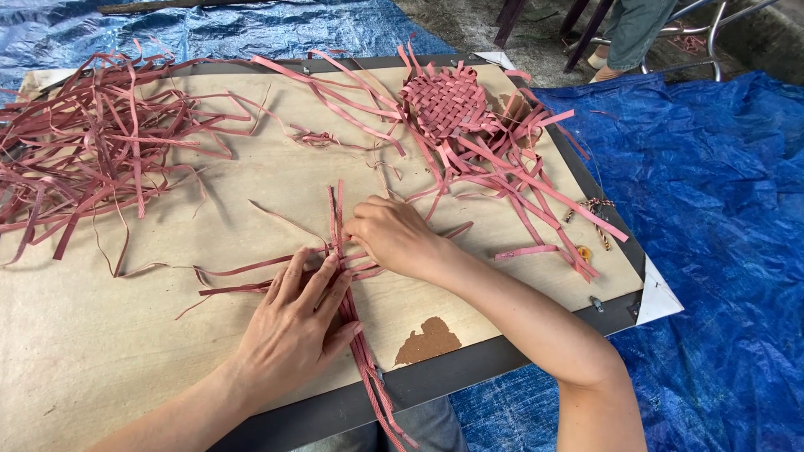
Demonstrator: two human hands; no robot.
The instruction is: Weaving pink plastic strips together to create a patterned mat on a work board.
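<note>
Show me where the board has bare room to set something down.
Bare board lies left of the left hand, below the loose strip pile. A smaller patch sits between that pile and the woven mat. Crowded: around both hands and the right hand.

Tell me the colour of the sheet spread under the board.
Blue: the tarp under the board, clearest in the head view.

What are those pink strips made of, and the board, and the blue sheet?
The pink strips look like thin, flat cane or plastic; they bend and weave. The board looks like pale plywood: a chipped patch shows brown underneath. The blue sheet looks like woven plastic tarp, crinkled and slightly shiny.
</note>
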